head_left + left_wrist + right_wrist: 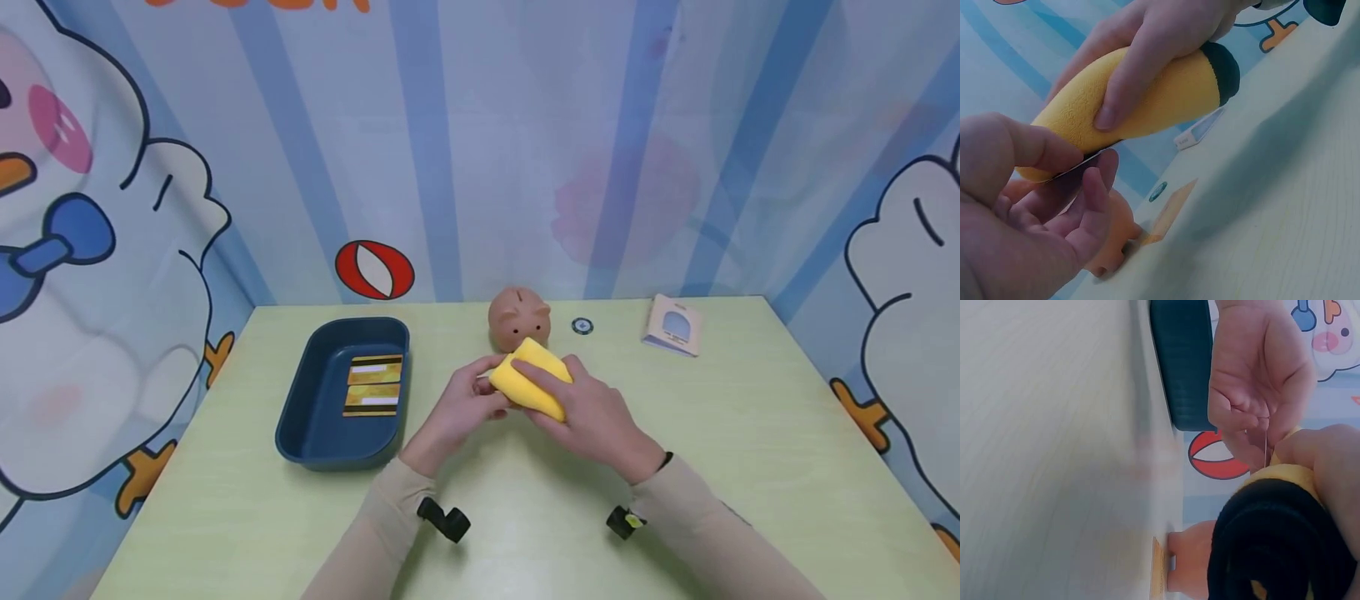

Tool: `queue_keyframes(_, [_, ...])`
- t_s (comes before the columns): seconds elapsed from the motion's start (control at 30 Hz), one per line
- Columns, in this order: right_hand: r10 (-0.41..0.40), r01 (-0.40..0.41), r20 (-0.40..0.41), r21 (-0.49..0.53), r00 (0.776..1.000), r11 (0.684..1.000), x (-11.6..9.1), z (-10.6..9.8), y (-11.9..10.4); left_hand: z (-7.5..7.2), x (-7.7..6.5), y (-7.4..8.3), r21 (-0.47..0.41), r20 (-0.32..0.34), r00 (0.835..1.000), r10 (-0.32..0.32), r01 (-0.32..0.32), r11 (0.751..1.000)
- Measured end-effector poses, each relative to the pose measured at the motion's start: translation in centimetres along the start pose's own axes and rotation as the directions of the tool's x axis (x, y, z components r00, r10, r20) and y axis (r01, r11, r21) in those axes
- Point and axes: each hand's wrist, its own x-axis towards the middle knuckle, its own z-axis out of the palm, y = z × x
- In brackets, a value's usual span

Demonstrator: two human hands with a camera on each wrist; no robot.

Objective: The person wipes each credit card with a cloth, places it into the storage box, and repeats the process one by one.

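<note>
Sleeves (375, 525) lie nearest; we find right fingers (545, 382) gripping the yellow cloth roll (525, 392), probably light, soft, best held mid-length; left fingers (1109, 167) pinch a thin card (1094, 154).

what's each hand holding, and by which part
Right hand: yellow cloth, gripped round its middle. Left hand: thin card, pinched near an edge.
</note>
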Motion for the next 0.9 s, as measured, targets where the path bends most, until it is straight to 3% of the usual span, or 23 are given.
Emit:
queue_keyframes(0.33, [0.023,-0.023,-0.033,0.008,0.999,1.0,0.2,-0.2,-0.5,0.8,0.0,0.8,-0.112,0.002,0.999,0.043,-0.043,0.993])
queue_keyframes(0.9, [0.054,-0.052,-0.075,0.031,0.996,0.998,0.3,0.1,-1.3,1.0,-0.5,1.9,-0.147,-0.042,0.998,0.035,-0.041,0.988])
